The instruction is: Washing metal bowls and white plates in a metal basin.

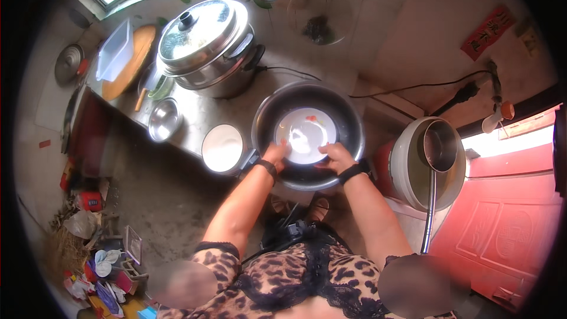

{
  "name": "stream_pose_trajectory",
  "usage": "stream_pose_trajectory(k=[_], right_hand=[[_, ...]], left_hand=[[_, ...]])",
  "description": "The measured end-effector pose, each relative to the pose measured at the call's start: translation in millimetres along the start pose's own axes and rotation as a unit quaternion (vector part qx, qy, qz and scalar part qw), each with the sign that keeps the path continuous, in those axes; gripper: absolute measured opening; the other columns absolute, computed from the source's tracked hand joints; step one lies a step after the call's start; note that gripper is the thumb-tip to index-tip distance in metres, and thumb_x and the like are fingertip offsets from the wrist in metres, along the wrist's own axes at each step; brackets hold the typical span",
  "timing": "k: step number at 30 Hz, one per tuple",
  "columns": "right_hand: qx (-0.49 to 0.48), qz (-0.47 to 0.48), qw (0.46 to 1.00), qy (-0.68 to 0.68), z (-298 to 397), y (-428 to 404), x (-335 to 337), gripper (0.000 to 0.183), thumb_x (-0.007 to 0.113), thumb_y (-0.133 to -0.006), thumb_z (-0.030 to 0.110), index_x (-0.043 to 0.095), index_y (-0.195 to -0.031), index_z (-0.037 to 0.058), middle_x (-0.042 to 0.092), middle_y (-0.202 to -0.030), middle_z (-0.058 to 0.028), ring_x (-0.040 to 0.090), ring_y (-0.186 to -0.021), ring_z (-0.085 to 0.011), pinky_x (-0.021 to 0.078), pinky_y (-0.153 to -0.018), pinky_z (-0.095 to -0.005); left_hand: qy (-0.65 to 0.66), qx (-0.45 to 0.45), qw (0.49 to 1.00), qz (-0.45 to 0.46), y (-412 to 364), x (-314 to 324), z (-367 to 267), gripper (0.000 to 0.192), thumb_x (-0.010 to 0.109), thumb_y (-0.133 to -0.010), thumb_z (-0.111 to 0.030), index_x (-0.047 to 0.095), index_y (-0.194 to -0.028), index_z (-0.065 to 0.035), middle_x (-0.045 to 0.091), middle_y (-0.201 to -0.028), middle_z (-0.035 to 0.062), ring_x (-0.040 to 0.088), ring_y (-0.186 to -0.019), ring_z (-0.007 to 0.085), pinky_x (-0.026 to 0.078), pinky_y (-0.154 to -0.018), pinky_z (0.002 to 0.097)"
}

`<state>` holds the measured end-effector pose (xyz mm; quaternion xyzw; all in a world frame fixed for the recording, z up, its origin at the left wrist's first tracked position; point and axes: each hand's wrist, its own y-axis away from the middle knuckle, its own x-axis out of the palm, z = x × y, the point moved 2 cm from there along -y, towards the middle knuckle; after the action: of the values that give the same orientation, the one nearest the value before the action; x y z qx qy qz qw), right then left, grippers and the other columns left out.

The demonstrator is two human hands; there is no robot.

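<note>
Both of my hands hold a white plate (305,136) with a small red flower print, over a wide stainless steel basin (266,110). My left hand (276,154) grips the near left rim, thumb on top. At the near right rim is my right hand (338,157), its thumb also on top and its fingers partly hidden. Dark bands circle both wrists. Just left of the basin, close to my left wrist, stands a round container with a white interior (222,148). What lies in the basin under the plate cannot be made out.
On the counter stand a large lidded steel pot (212,62), a small steel bowl (165,119), a knife with a wooden handle (141,99), a round wooden board (128,75) and a clear plastic tray (116,51). At right, a long-handled ladle (440,146) rests across a bucket (401,168).
</note>
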<state>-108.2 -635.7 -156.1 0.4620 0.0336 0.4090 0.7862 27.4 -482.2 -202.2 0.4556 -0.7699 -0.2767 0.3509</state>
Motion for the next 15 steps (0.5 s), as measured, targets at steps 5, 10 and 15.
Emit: stream_pose_trajectory(k=[5, 10, 15], right_hand=[[-0.028, -0.045, 0.998, 0.041, 10, -27, -1, 0.038, 0.056, -0.087, 0.008, 0.045, -0.121, -0.0043, 0.053, -0.115, -0.0172, 0.059, -0.098, -0.0350, 0.0547, -0.068, -0.0503], [-0.151, -0.240, 0.919, 0.275, 18, -39, 4, 0.042, 0.063, -0.084, 0.022, 0.050, -0.113, -0.0069, 0.060, -0.099, -0.0174, 0.063, -0.079, -0.0296, 0.0546, -0.057, -0.0406], [-0.101, -0.174, 0.922, 0.330, 38, -38, 5, 0.040, 0.060, -0.086, 0.023, 0.048, -0.112, -0.0049, 0.059, -0.096, -0.0156, 0.063, -0.072, -0.0229, 0.0527, -0.045, -0.0314]], left_hand=[[-0.049, 0.015, 0.998, -0.022, -20, 8, -3, 0.050, 0.049, -0.097, -0.019, 0.028, -0.136, 0.0032, 0.048, -0.123, 0.0192, 0.053, -0.105, 0.0246, 0.047, -0.084, 0.0359], [-0.094, 0.021, 0.990, -0.107, -19, 23, -16, 0.049, 0.047, -0.096, -0.017, 0.028, -0.137, 0.0020, 0.046, -0.127, 0.0211, 0.049, -0.112, 0.0258, 0.042, -0.091, 0.0348], [-0.073, 0.065, 0.993, -0.072, -21, 9, -23, 0.057, 0.051, -0.083, 0.001, 0.029, -0.134, -0.0069, 0.050, -0.116, 0.0207, 0.057, -0.099, 0.0337, 0.054, -0.059, 0.0440]])
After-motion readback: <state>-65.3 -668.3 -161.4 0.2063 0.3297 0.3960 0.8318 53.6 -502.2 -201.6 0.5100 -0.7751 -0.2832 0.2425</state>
